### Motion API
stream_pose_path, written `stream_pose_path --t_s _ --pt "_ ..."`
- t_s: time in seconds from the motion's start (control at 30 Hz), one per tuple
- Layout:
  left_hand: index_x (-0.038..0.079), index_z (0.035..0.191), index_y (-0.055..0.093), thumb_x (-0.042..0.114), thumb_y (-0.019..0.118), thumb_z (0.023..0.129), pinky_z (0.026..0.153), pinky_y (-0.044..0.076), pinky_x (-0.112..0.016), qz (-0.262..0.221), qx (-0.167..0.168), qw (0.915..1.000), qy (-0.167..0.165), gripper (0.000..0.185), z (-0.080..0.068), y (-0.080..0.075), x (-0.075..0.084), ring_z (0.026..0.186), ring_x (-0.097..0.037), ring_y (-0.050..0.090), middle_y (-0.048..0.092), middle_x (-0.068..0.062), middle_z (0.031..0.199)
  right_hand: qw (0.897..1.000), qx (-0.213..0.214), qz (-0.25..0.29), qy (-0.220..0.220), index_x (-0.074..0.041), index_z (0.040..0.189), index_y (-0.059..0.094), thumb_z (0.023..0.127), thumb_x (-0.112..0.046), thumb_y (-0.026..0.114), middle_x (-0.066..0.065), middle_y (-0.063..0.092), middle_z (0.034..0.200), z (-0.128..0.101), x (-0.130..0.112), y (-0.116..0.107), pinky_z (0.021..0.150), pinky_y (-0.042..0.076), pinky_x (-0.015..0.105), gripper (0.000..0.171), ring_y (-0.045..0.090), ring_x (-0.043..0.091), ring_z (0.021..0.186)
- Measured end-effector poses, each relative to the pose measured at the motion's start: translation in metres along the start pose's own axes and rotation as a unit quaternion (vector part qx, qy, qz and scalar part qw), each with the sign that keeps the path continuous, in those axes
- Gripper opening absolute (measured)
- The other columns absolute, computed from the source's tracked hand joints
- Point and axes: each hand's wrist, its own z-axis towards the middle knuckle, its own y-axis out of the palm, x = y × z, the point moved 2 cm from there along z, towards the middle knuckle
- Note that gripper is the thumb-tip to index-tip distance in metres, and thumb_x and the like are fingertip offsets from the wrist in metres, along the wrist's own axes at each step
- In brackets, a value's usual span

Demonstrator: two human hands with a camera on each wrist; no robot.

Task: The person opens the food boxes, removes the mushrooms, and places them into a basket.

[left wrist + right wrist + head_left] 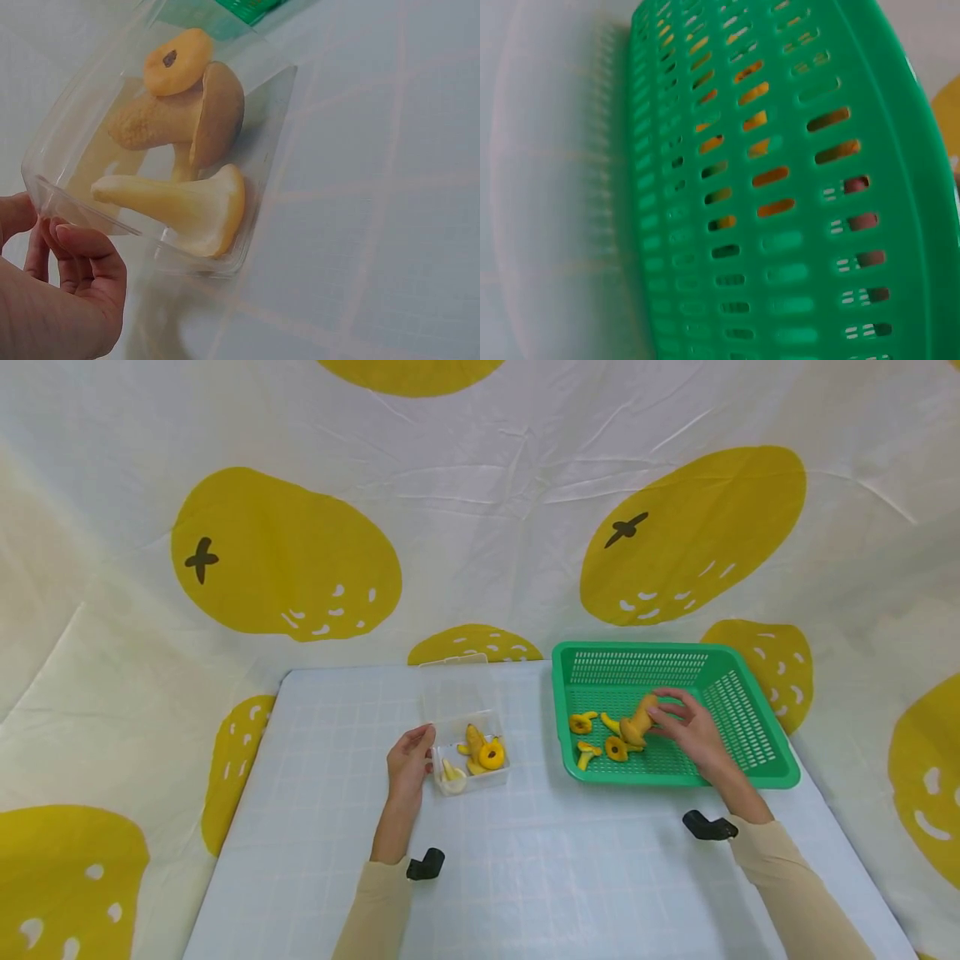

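A clear plastic box (471, 758) with its lid folded back stands mid-table and holds several yellow toy mushrooms (483, 750). My left hand (422, 745) pinches the box's left rim; the left wrist view shows thumb and curled fingers (84, 249) on the box (259, 150), with the mushrooms (187, 199) inside. To the right, my right hand (663, 714) is inside the green basket (750, 727) and grips a large tan mushroom (637, 722). In the right wrist view only the basket wall (780, 187) shows, with orange shapes behind its slots.
Three smaller yellow mushrooms (581, 722) lie on the basket floor, left of my hand. A pale blue checked cloth (315, 793) covers the table. A white drape with big yellow fruit prints (285, 560) surrounds it. A black wrist mount (426, 863) sits at each sleeve.
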Motion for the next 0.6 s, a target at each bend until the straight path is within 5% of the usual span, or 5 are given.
stream_pose_path --t_s 0.23,0.47,0.6 --pt "0.006 0.121 0.069 0.03 0.074 0.097 0.055 0.043 -0.018 0.005 0.001 1.0 -0.001 0.034 -0.0004 -0.0004 0.0001 0.076 -0.011 0.052 0.062 0.003 0.096 0.997 -0.02 -0.076 0.024 0.004 0.149 0.04 0.105 -0.03 0.063 0.032 0.053 0.133 0.0019 0.0031 -0.007 0.085 0.06 0.042 0.06 0.068 0.008 0.094" --pt "0.007 0.119 0.07 0.026 0.073 0.098 0.054 0.043 -0.018 0.003 0.007 1.0 -0.003 0.029 0.0016 -0.0007 -0.0012 0.074 -0.011 0.052 0.062 0.003 0.092 0.984 -0.049 -0.167 0.045 0.008 0.146 0.042 0.107 -0.026 0.057 0.038 0.055 0.13 0.005 0.0056 -0.0056 0.085 0.058 0.052 0.054 0.07 0.039 0.096" --pt "0.005 0.119 0.07 0.026 0.074 0.098 0.054 0.043 -0.018 -0.002 0.006 1.0 0.001 0.029 0.0014 0.0001 -0.0016 0.074 -0.011 0.052 0.062 0.004 0.092 0.978 -0.055 -0.195 0.058 0.01 0.144 0.045 0.108 -0.024 0.057 0.039 0.057 0.127 0.0085 0.0082 -0.0041 0.082 0.057 0.052 0.051 0.071 0.038 0.09"
